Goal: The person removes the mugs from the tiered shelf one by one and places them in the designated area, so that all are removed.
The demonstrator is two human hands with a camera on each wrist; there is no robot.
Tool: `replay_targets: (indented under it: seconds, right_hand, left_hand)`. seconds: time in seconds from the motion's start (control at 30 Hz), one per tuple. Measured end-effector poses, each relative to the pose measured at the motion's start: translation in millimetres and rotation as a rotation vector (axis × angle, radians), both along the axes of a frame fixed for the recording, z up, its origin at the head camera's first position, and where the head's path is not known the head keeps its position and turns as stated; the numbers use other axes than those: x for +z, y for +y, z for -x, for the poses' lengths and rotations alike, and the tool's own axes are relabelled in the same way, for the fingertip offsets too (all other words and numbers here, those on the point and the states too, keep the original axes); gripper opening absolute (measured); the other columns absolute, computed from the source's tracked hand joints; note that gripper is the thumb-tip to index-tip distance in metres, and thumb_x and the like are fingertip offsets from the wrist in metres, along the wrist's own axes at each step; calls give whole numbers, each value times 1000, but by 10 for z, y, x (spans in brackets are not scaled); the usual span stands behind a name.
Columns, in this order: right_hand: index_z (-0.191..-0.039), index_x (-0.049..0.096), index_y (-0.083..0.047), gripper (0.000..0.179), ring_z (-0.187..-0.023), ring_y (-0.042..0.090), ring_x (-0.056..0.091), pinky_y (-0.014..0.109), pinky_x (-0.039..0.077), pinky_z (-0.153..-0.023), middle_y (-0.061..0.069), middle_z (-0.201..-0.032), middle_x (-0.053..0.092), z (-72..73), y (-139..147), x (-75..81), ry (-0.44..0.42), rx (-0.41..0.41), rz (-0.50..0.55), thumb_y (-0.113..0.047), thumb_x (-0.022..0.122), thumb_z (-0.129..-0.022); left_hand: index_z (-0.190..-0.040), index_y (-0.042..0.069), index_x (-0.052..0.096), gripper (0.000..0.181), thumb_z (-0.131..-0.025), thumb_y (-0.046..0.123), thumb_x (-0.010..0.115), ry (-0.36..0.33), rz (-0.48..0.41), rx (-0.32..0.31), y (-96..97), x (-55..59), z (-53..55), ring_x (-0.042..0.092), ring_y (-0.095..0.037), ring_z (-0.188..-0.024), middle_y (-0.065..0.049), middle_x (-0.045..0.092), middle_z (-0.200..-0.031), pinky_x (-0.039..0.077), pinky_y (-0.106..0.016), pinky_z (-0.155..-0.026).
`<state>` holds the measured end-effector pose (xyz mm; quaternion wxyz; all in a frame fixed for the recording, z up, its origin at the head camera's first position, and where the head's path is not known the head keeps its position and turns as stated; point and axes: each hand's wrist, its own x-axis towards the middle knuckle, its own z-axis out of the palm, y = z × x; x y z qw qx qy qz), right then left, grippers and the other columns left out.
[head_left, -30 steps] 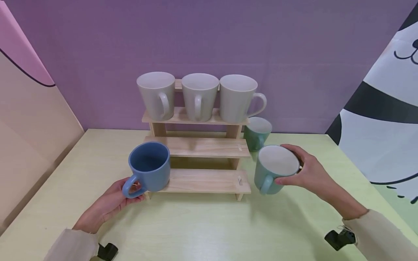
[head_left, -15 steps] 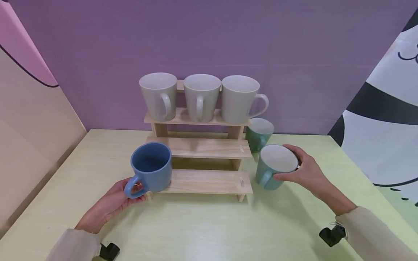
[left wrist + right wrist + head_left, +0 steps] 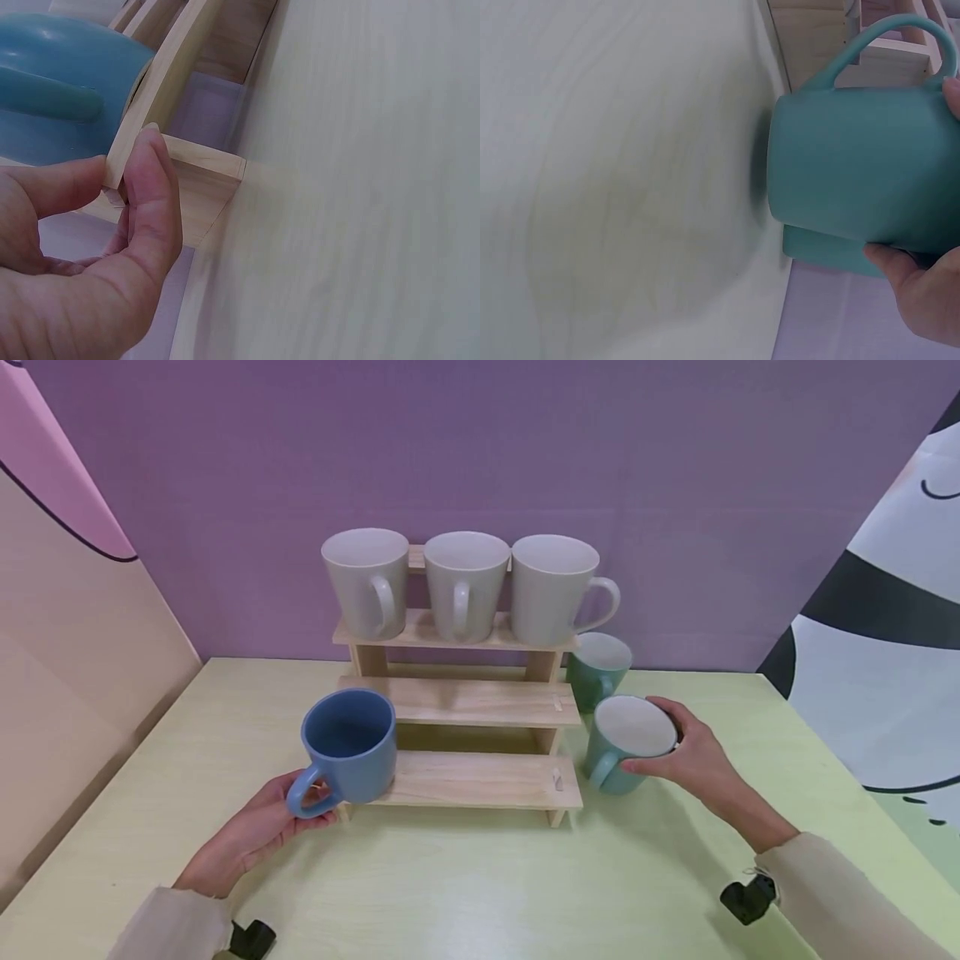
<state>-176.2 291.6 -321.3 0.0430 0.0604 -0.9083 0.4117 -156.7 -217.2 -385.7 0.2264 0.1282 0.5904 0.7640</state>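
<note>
A blue mug (image 3: pixel 356 772) sits at the left end of the bottom shelf of a wooden three-tier rack (image 3: pixel 472 781), its handle toward the front left. Below that handle my left hand (image 3: pixel 255 831) pinches the end of the shelf board (image 3: pixel 161 97) between thumb and fingers, as the left wrist view shows. To the right of the rack, my right hand (image 3: pixel 701 756) grips a light teal mug (image 3: pixel 626 760) with a white inside, thumb and fingers around its side near the rim. That mug (image 3: pixel 855 157) is upright, its base close over the table.
Three white mugs (image 3: pixel 465 589) stand along the top shelf. A green mug (image 3: pixel 596 677) is on the table beside the rack, behind the held one. The middle shelf (image 3: pixel 480 702) is bare wood. A purple backdrop (image 3: pixel 480 443) rises behind the table (image 3: pixel 480 877).
My right hand has lowered the teal mug toward the table and brought it slightly closer to the rack. The left hand keeps its place at the shelf end. The head view has shifted slightly.
</note>
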Motion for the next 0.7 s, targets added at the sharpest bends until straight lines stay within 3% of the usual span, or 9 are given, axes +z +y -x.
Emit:
replay_targets:
  seconds: [0.7]
  right_hand:
    - [-144,26,1,91,-120,41,44,53,43,-94,27,-138,41,117,29,-86,-5,6,41,-17,82,-74]
  left_hand:
    - [-104,19,59,13,-98,10,50,3,25,11,11,9,-3,68,-11,-87,1,61,-100,56,-24,-82]
